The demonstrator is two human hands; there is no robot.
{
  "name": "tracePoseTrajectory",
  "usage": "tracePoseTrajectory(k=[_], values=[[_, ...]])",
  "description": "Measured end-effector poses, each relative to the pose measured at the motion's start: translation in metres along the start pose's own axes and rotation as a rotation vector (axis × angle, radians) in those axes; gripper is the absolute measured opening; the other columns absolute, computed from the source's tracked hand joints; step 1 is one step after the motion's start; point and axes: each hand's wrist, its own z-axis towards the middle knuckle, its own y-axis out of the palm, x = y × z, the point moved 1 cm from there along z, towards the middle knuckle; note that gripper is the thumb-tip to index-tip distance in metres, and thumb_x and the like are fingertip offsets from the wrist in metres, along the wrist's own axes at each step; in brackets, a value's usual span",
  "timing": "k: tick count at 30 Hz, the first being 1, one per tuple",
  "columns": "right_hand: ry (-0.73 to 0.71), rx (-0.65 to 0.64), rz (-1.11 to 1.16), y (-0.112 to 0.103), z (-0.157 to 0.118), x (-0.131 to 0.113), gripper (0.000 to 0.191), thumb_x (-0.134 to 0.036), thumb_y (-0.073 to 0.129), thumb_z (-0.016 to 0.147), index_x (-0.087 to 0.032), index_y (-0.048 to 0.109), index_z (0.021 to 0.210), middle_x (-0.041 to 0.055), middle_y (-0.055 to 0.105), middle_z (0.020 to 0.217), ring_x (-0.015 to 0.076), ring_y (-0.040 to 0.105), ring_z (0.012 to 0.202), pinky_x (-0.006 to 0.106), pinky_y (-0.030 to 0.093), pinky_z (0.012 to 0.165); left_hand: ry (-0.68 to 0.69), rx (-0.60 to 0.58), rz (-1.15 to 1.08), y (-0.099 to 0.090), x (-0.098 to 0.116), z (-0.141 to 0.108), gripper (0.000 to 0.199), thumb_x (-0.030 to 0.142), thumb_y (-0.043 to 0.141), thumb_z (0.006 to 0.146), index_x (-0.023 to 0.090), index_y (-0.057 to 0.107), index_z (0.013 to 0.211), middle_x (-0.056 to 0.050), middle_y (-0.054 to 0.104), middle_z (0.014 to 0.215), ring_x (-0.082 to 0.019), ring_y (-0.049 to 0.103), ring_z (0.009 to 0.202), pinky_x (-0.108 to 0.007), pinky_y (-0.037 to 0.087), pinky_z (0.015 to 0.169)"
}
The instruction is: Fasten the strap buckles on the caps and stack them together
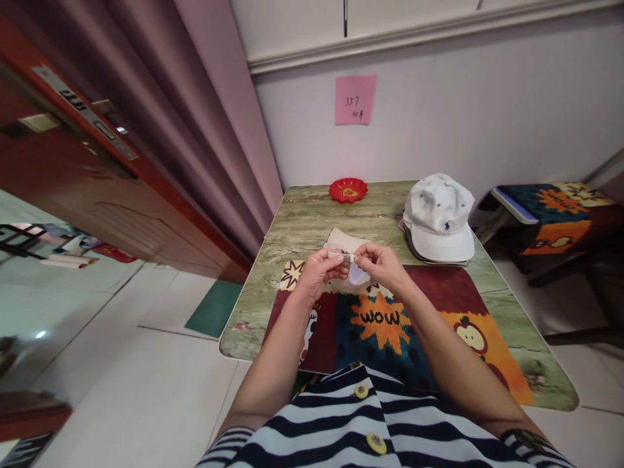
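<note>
A pale beige-and-white cap (347, 240) rests on the table in front of me, its back strap (348, 256) turned towards me. My left hand (319, 270) pinches the strap's left part, close to what looks like a small metal buckle. From the other side, my right hand (377, 261) grips the strap's end between thumb and fingers. Both hands nearly meet over the cap and hide much of it. To the right stands a stack of caps (441, 218), the top one white with a small dark blue emblem.
A red scalloped dish (348, 190) sits at the table's back. Under my hands lies a colourful "WOW" mat (380, 318) on the green wood-patterned table (258, 292). A pink note (355, 100) hangs on the wall. At left are a curtain (214, 117) and wooden door (121, 195).
</note>
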Motion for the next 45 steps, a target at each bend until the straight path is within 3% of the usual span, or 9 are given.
tracePoseTrajectory(k=[10,13,15,19,21,26,37,41,45], values=[[-0.039,0.025,-0.078,0.004,-0.009,-0.01,0.031,-0.049,0.069,0.082,-0.019,0.076,0.086,0.0009,0.069,0.072,0.0152,0.056,0.064,0.025,0.04,0.058,0.175,0.066,0.334,0.0,0.01,-0.001,0.034,0.045,0.079,0.074,0.014,0.072,0.086,-0.005,0.068,0.069,-0.013,0.059,0.057,-0.025,0.047,0.057],[-0.014,0.038,-0.137,0.005,-0.008,-0.01,0.03,-0.048,0.069,0.081,-0.019,0.076,0.085,-0.0008,0.064,0.065,0.0135,0.051,0.056,0.024,0.035,0.052,0.421,0.203,0.556,-0.001,0.024,0.002,0.04,0.043,0.081,0.072,0.018,0.074,0.102,-0.008,0.072,0.1,-0.017,0.064,0.078,-0.026,0.049,0.068],[-0.036,0.028,-0.165,0.005,-0.008,-0.011,0.031,-0.048,0.068,0.082,-0.018,0.076,0.084,-0.0003,0.065,0.066,0.0132,0.051,0.056,0.024,0.035,0.052,0.515,0.127,0.769,-0.001,0.034,0.004,0.044,0.041,0.084,0.068,0.021,0.075,0.106,-0.009,0.068,0.12,-0.023,0.063,0.102,-0.029,0.049,0.085],[-0.042,-0.047,-0.11,0.001,-0.011,-0.013,0.035,-0.049,0.067,0.083,-0.018,0.076,0.095,0.0021,0.069,0.077,0.0142,0.055,0.062,0.024,0.04,0.055,0.333,-0.254,1.0,-0.004,0.046,0.01,0.031,0.045,0.072,0.08,0.018,0.076,0.094,-0.005,0.073,0.099,-0.023,0.064,0.096,-0.031,0.047,0.086],[0.002,-0.124,-0.045,-0.005,-0.015,-0.01,0.037,-0.048,0.068,0.082,-0.017,0.074,0.102,0.0022,0.069,0.078,0.0137,0.055,0.061,0.024,0.04,0.055,0.264,-0.316,0.982,-0.009,0.05,0.012,0.033,0.048,0.067,0.084,0.016,0.075,0.09,-0.003,0.072,0.089,-0.02,0.063,0.087,-0.029,0.047,0.08],[0.073,-0.221,0.126,-0.023,-0.018,0.0,0.035,-0.051,0.07,0.082,-0.017,0.073,0.091,0.0012,0.066,0.073,0.0127,0.054,0.059,0.024,0.043,0.055,0.197,-0.362,0.837,-0.023,0.054,0.017,0.034,0.048,0.069,0.083,0.015,0.073,0.086,-0.003,0.069,0.085,-0.017,0.06,0.08,-0.027,0.045,0.076],[-0.024,-0.05,0.069,-0.028,-0.008,-0.002,0.033,-0.043,0.062,0.09,-0.02,0.075,0.11,0.0045,0.075,0.094,0.0176,0.065,0.076,0.028,0.051,0.067,0.222,-0.301,0.686,-0.037,0.039,0.01,0.033,0.047,0.067,0.086,0.015,0.074,0.09,-0.008,0.073,0.103,-0.021,0.065,0.095,-0.03,0.046,0.088],[-0.121,0.073,-0.234,-0.052,-0.009,0.024,0.036,-0.02,0.052,0.088,-0.023,0.074,0.116,0.0066,0.074,0.116,0.0246,0.067,0.109,0.04,0.051,0.098,0.28,-0.272,0.777,-0.053,0.044,0.004,0.032,0.042,0.062,0.089,0.019,0.073,0.108,-0.009,0.072,0.119,-0.026,0.063,0.115,-0.037,0.044,0.104],[-0.174,0.022,-0.663,-0.064,-0.012,0.051,0.058,-0.004,0.053,0.073,-0.026,0.073,0.123,0.0072,0.069,0.129,0.0276,0.065,0.117,0.042,0.049,0.105,0.357,-0.334,1.009,-0.061,0.044,0.007,0.044,0.03,0.061,0.085,0.022,0.067,0.127,-0.01,0.062,0.14,-0.03,0.052,0.135,-0.046,0.033,0.117]])
